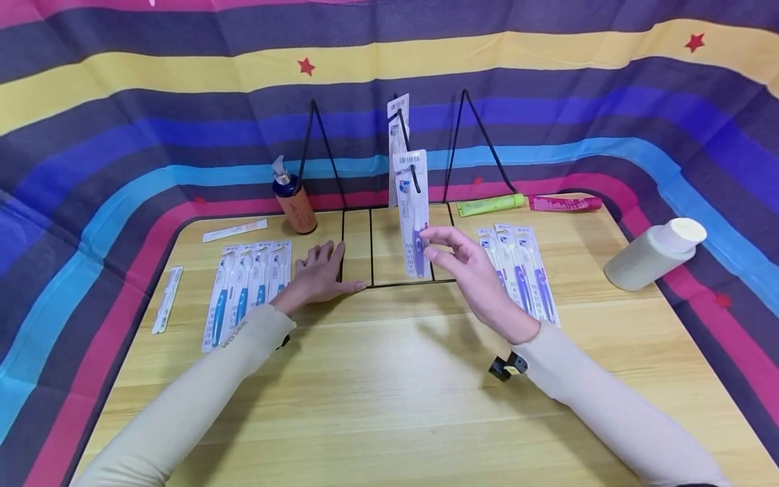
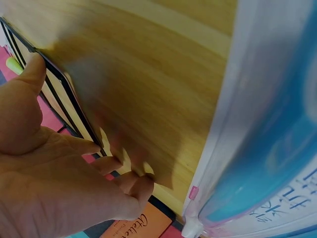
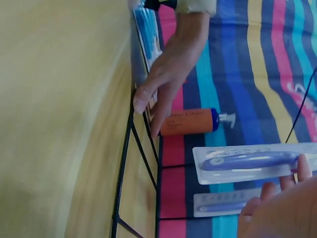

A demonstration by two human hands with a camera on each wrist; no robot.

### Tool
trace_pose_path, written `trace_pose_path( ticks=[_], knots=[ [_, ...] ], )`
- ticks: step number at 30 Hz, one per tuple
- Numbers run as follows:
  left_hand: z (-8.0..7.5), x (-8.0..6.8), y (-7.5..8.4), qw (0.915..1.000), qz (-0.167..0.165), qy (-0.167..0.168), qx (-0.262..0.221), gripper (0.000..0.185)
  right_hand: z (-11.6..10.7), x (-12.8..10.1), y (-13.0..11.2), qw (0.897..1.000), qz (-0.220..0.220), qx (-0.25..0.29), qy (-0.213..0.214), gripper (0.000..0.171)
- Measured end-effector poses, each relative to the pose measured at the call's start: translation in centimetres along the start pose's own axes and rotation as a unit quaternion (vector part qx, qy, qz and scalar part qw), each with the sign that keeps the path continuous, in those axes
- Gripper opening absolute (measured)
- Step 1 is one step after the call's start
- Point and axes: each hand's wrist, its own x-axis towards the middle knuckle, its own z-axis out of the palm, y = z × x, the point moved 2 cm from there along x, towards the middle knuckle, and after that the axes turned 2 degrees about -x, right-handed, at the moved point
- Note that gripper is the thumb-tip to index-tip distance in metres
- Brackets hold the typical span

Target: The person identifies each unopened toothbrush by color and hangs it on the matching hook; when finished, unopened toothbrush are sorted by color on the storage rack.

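Note:
A black wire rack [image 1: 371, 247] stands on the table, with packaged toothbrushes hanging from its arms. My right hand [image 1: 465, 270] is at the right edge of the front purple toothbrush pack [image 1: 418, 250], its thumb and forefinger apart and their tips at the edge. In the right wrist view a fingertip overlaps this pack [image 3: 247, 163], and another purple toothbrush pack [image 3: 218, 204] hangs beyond it. My left hand [image 1: 316, 274] rests with fingers spread at the left part of the rack's base, its thumb along the front wire.
Blue toothbrush packs [image 1: 246, 284] lie left, purple ones [image 1: 523, 270] right. An orange pump bottle [image 1: 296, 206] stands behind my left hand. Green [image 1: 489, 205] and pink tubes [image 1: 564, 203] lie at the back, a white bottle [image 1: 648, 260] far right. Slim white packets [image 1: 167, 299] lie far left.

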Motion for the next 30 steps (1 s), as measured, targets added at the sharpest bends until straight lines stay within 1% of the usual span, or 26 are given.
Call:
trace_pose_path(
  ticks=[4, 6, 12, 17, 21, 24, 27, 30],
  knots=[
    [-0.1, -0.2, 0.2, 1.0, -0.002, -0.002, 0.001, 0.12, -0.1, 2.0, 0.4, 0.996, 0.012, 0.074, -0.038, 0.048],
    [-0.1, -0.2, 0.2, 1.0, -0.003, -0.003, 0.004, 0.12, -0.2, 3.2, 0.6, 0.994, 0.018, 0.1, -0.046, 0.051],
    [-0.2, -0.3, 0.5, 1.0, 0.002, -0.002, 0.005, 0.117, -0.4, 6.4, 1.4, 0.992, 0.018, 0.119, -0.046, 0.051],
    [-0.2, -0.2, 0.5, 1.0, 0.004, -0.003, 0.006, 0.116, -0.5, 8.3, 1.9, 0.989, 0.024, 0.144, -0.025, 0.042],
    [-0.1, -0.1, 0.3, 0.9999, 0.004, -0.002, 0.009, 0.116, -0.6, 9.2, 2.3, 0.986, 0.021, 0.166, -0.018, 0.033],
    [-0.1, -0.1, 0.3, 0.9999, 0.006, 0.002, 0.01, 0.117, -1.1, 9.4, 2.6, 0.983, 0.017, 0.179, -0.018, 0.029],
    [-0.1, 0.0, 0.2, 0.9999, 0.004, 0.0, 0.01, 0.118, -2.1, 9.2, 3.0, 0.982, 0.025, 0.187, -0.014, 0.03],
    [0.0, 0.1, 0.1, 0.9999, -0.001, -0.005, 0.012, 0.119, -3.5, 8.7, 3.3, 0.983, 0.036, 0.182, -0.007, 0.033]
  ],
)
